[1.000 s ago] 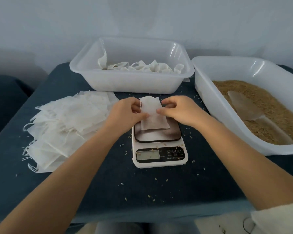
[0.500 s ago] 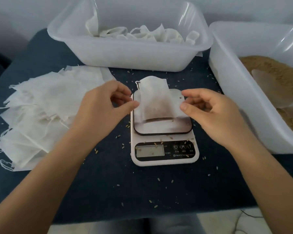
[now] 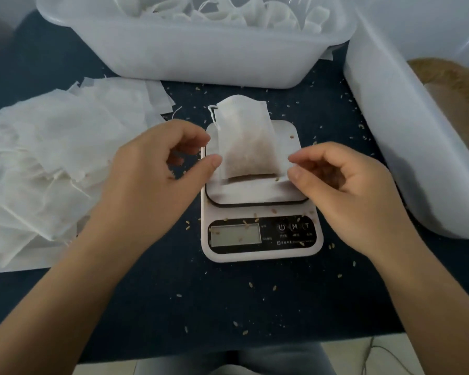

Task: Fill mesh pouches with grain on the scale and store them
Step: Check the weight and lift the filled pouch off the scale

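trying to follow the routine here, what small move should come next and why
Probably pinch the filled white mesh pouch and lift it toward the white plastic tub of pouches. It lies on the white digital scale with grain showing inside, and the left hand and right hand flank it, holding nothing.

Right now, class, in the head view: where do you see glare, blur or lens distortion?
Head view: glare streaks the grain tub wall at upper right; the scale display washes out, unreadable; wide-angle bending curves the pouch tub rim; lighting is soft, with faint shadows under both hands; the filled pouch is fairly sharp.
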Demonstrator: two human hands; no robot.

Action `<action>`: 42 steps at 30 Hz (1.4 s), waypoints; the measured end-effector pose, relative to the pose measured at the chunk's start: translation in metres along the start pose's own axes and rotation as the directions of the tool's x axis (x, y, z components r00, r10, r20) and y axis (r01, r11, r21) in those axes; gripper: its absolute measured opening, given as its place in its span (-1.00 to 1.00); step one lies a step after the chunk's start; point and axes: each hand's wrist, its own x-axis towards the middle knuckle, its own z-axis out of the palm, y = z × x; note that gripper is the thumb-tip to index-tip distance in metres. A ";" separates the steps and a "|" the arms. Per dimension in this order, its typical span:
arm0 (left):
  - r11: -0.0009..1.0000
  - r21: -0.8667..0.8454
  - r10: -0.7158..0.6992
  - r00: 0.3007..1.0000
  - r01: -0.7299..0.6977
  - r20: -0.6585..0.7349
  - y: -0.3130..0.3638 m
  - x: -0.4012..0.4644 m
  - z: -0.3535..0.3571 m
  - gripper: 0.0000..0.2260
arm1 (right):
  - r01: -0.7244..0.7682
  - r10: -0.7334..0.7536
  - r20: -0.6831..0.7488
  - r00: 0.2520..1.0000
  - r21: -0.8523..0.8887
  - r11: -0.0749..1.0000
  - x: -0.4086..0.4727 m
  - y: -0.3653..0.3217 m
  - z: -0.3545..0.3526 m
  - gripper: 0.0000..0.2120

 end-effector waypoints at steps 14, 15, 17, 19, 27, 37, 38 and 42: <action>0.998 0.061 -0.040 0.996 0.035 0.081 0.000 0.057 0.021 -0.67 | -0.001 0.026 0.117 0.993 -0.215 0.977 0.068 -0.018 0.010 -0.55; 0.999 0.022 -0.040 0.997 0.039 0.060 -0.001 0.057 0.019 -0.69 | 0.000 0.026 0.122 0.992 -0.207 0.978 0.069 -0.017 0.009 -0.54; 0.997 -0.059 -0.057 0.998 0.059 0.041 -0.001 0.059 0.022 -0.70 | -0.028 0.051 0.135 0.989 -0.169 0.985 0.072 -0.013 0.008 -0.50; 0.992 -0.113 -0.055 0.998 0.059 0.030 0.000 0.059 0.020 -0.70 | -0.044 0.060 0.147 0.987 -0.110 0.993 0.074 -0.011 0.007 -0.47; 0.944 -0.312 -0.087 0.993 0.110 0.085 0.004 0.059 0.019 -0.71 | -0.048 0.049 0.118 0.992 -0.008 0.999 0.078 0.000 0.004 -0.56; 0.966 -0.246 -0.064 0.995 0.080 0.072 0.001 0.059 0.021 -0.80 | 0.015 0.043 0.264 0.963 -0.214 0.977 0.052 -0.003 -0.005 -0.22; 0.968 -0.240 -0.059 0.996 0.074 0.067 0.001 0.058 0.021 -0.80 | 0.033 0.048 0.309 0.950 -0.251 0.967 0.047 -0.003 -0.008 -0.09; 0.971 -0.228 -0.058 0.996 0.071 0.066 0.000 0.058 0.020 -0.80 | 0.148 0.111 0.545 0.831 -0.408 0.901 0.032 0.004 -0.016 0.19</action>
